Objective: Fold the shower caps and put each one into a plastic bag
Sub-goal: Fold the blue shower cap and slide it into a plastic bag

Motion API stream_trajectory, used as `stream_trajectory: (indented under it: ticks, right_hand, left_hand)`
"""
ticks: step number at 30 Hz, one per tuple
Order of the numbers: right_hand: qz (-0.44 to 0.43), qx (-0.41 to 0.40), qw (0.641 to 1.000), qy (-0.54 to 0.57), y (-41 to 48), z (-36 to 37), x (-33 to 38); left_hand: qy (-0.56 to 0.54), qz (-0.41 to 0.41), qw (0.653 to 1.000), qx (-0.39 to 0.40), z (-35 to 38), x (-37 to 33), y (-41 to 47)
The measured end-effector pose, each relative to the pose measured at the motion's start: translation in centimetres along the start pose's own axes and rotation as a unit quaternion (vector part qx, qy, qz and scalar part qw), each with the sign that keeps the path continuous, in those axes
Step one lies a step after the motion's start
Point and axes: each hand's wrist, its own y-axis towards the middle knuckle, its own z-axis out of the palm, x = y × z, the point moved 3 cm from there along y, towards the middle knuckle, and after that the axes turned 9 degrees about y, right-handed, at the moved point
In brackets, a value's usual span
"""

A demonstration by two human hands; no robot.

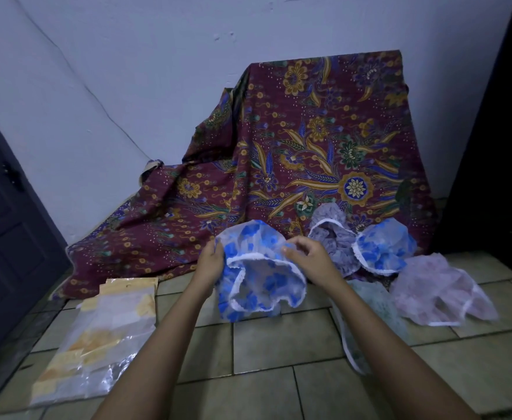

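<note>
The front cap (257,277) is translucent white with blue flowers and a white lace rim. There are also a grey-lilac cap (333,237), a second blue cap (385,250), a pink cap (439,286) and a teal cap (373,310). The cloth (309,147) is maroon batik with gold, blue and green flowers. The bags (97,338) are clear with yellow-orange cards.

Pretty dim room, bluish cast over everything. Pale wall (127,71) fills the top from 10 to 1 o'clock, with a thin dark line (97,101) running diagonally down it (crack or cable, can't tell). The floor (264,344) is beige rectangular tiles with dark grout, 5 to 7 o'clock. A maroon batik cloth (309,147) with gold and blue flowers is draped over something boxy against the wall at 1 o'clock, spilling onto the tiles. Dark panelled door (3,237) at 9 o'clock, and another dark upright surface (497,147) at 3 o'clock.
</note>
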Motion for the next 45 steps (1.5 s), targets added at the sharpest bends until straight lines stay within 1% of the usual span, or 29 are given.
stream_trajectory:
  ticks: [3, 4, 5, 6, 9, 11, 13, 14, 15, 16, 17, 18, 19, 20, 21, 22, 24, 26, 28, 30, 32, 34, 36, 38, 40, 42, 44, 45]
  right_hand:
    - [-0.022, -0.101, 0.994, -0.034, 0.3, -0.7, -0.3]
    - [-0.038, -0.111, 0.991, -0.059, 0.4, -0.9, -0.3]
    - [-0.053, -0.105, 0.989, -0.086, 0.5, -0.9, 0.0]
    - [-0.065, -0.088, 0.987, -0.114, 0.5, -0.8, 0.1]
    - [-0.093, -0.023, 0.982, -0.164, 0.4, -0.2, 1.1]
    - [-0.116, 0.011, 0.975, -0.191, 0.4, 0.1, 1.7]
    - [-0.137, 0.035, 0.959, -0.246, 0.7, 0.4, 1.9]
    - [-0.149, 0.045, 0.946, -0.285, 0.8, 0.4, 2.0]
    - [-0.163, 0.054, 0.932, -0.320, 0.9, 0.4, 2.0]
    - [-0.182, 0.064, 0.918, -0.346, 0.8, 0.6, 2.1]
    - [-0.204, 0.072, 0.906, -0.363, 0.7, 0.8, 2.1]
    - [-0.225, 0.077, 0.896, -0.374, 0.5, 1.1, 2.0]
    - [-0.235, 0.075, 0.892, -0.379, 0.3, 1.4, 1.9]
    - [-0.230, 0.063, 0.896, -0.375, 0.2, 1.6, 1.9]
    - [-0.220, 0.038, 0.908, -0.354, 0.2, 1.6, 2.0]
    - [-0.203, 0.003, 0.925, -0.322, 0.2, 1.3, 1.9]
    - [-0.143, -0.047, 0.960, -0.236, 0.2, 0.5, 1.5]
    - [-0.075, -0.036, 0.986, -0.146, 0.0, -0.3, 0.9]
    - [-0.017, -0.018, 0.993, -0.117, -0.3, -0.8, -0.1]
    - [0.006, -0.036, 0.990, -0.138, -0.3, -1.1, -0.9]
    - [0.005, -0.085, 0.983, -0.164, -0.2, -1.2, -1.3]
    - [0.010, -0.134, 0.971, -0.198, 0.0, -1.6, -1.3]
    - [0.012, -0.169, 0.955, -0.243, 0.1, -2.2, -0.9]
    - [0.019, -0.192, 0.933, -0.304, 0.1, -3.0, -0.6]
    - [0.021, -0.209, 0.914, -0.347, 0.0, -3.5, -0.6]
    - [0.017, -0.213, 0.913, -0.347, 0.0, -3.4, -0.7]
    - [0.010, -0.191, 0.920, -0.341, 0.3, -2.8, -0.7]
    - [0.005, -0.175, 0.923, -0.342, 0.5, -2.5, -0.7]
  left_hand:
    - [0.014, -0.023, 0.997, 0.066, 0.7, -0.4, -0.9]
    - [0.005, -0.033, 0.996, 0.087, 0.8, -0.5, -1.1]
    - [-0.015, -0.045, 0.993, 0.110, 0.8, -0.7, -1.2]
    - [-0.047, -0.040, 0.990, 0.128, 0.8, -1.0, -1.2]
    - [-0.155, 0.031, 0.973, 0.168, 0.5, -1.7, -0.8]
    - [-0.227, 0.058, 0.952, 0.198, 0.1, -2.9, -1.2]
    - [-0.298, 0.073, 0.920, 0.243, -0.2, -3.8, -1.5]
    - [-0.338, 0.059, 0.900, 0.268, -0.3, -3.9, -1.3]
    - [-0.349, 0.029, 0.890, 0.294, -0.3, -3.9, -1.2]
    - [-0.325, -0.001, 0.897, 0.299, -0.2, -3.8, -1.1]
    - [-0.260, -0.021, 0.919, 0.295, 0.1, -3.5, -0.9]
    - [-0.164, -0.015, 0.942, 0.294, 0.5, -3.2, -0.8]
    - [-0.066, 0.009, 0.953, 0.295, 1.1, -3.2, -0.9]
    - [0.004, 0.036, 0.955, 0.294, 1.3, -3.3, -1.0]
    - [0.023, 0.056, 0.955, 0.290, 1.5, -3.3, -1.1]
    - [0.009, 0.059, 0.961, 0.272, 1.5, -3.3, -1.0]
    - [-0.046, 0.044, 0.978, 0.197, 0.7, -2.9, -0.5]
    - [-0.109, 0.010, 0.985, 0.135, 0.1, -2.2, -0.3]
    - [-0.157, -0.015, 0.981, 0.110, -0.2, -1.5, -0.3]
    - [-0.163, -0.027, 0.980, 0.110, -0.2, -1.0, -0.3]
    - [-0.166, -0.035, 0.979, 0.116, 0.0, -0.7, -0.6]
    - [-0.174, -0.044, 0.979, 0.098, 0.0, -0.1, -0.6]
    - [-0.176, -0.060, 0.982, 0.046, -0.5, 0.9, -0.3]
    - [-0.153, -0.075, 0.985, -0.018, -1.3, 2.2, 0.1]
    - [-0.138, -0.085, 0.985, -0.061, -1.8, 3.1, 0.1]
    - [-0.127, -0.087, 0.986, -0.060, -1.8, 3.6, 0.0]
    - [-0.088, -0.074, 0.993, -0.014, -1.3, 3.6, 0.0]
    - [-0.046, -0.061, 0.997, 0.022, -1.1, 3.3, -0.1]
